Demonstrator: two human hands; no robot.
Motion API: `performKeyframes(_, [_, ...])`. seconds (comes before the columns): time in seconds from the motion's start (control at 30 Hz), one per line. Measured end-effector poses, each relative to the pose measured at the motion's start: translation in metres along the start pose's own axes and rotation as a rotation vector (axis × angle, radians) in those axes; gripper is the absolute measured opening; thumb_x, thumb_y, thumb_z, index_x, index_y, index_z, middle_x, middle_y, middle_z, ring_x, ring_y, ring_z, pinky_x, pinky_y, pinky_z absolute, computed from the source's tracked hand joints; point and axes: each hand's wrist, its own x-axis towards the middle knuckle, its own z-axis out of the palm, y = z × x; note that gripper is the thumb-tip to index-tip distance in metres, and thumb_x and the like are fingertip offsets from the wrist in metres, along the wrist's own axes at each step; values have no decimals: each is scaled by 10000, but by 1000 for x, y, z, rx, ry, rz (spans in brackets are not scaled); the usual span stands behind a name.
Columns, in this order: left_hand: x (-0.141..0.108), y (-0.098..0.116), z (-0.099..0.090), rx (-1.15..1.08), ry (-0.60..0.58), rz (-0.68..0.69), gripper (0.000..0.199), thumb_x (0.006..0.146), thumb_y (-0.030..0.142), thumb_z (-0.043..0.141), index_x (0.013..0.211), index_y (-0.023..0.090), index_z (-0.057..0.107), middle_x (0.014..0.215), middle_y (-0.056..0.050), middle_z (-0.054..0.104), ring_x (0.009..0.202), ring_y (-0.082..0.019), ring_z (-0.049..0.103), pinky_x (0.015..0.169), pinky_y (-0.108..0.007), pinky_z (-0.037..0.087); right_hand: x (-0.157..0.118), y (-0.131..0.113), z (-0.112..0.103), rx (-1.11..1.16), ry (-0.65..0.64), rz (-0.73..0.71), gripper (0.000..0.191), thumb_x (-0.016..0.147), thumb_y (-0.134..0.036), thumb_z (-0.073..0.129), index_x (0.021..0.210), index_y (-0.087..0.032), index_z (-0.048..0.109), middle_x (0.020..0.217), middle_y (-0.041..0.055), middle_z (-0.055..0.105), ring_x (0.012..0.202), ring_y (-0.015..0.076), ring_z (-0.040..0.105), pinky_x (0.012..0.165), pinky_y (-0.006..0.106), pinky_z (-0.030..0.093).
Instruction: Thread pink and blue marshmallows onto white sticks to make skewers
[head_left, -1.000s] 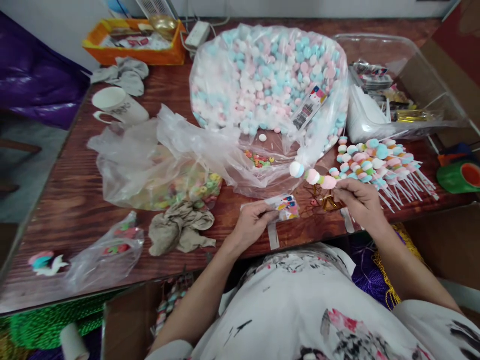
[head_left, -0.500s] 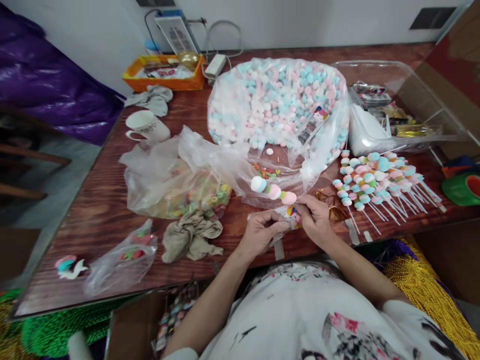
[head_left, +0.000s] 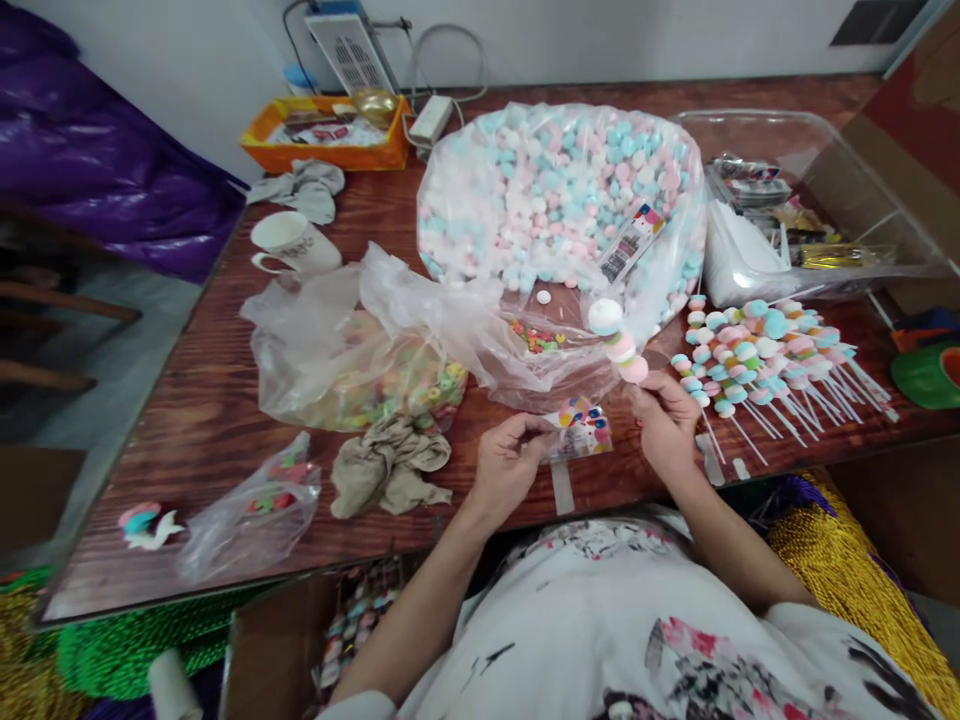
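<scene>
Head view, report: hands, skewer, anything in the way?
Left hand pinching packet. Right hand gripping skewer, beaded end raised, apart from packet. Plastic bag beyond both hands, seems to block neither.

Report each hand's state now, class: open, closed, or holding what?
Left hand: closed, holding a printed packet.
Right hand: closed, holding a row of pastel balls by its lower end.

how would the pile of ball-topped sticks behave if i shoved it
The pile of ball-topped sticks would probably spread rather than slide as one, since the white stick ends fan out separately. Each stick may be heavier at one end, where the balls cluster. Their rounded shape could let some roll.
</scene>
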Motion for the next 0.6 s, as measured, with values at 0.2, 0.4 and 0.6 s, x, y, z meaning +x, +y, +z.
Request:
performKeyframes(0.2, [3,4,-6,427,24,403,231,897,178,528,1082,168,667,930,-72,675,880,-172,604,811,-299,488,-5,-19,-19,38,-54,-19,32,793,-257,695,821,-270,689,769,-23,651,713,145,602,689,301,505])
performKeyframes(0.4, [7,-12,3,444,-64,382,168,905,207,537,841,168,687,750,-28,627,747,-145,572,691,-265,447,-10,-27,-44,-78,-140,-89,96,784,-169,705,826,-251,733,789,-7,678,745,152,617,710,302,504])
performKeyframes(0.6, [12,-18,7,250,-136,220,182,836,261,645,686,162,668,646,8,591,606,-106,528,600,-237,398,-16,-27,-61,-16,-203,13,152,797,-151,695,879,-270,744,762,-18,688,707,145,630,675,287,509])
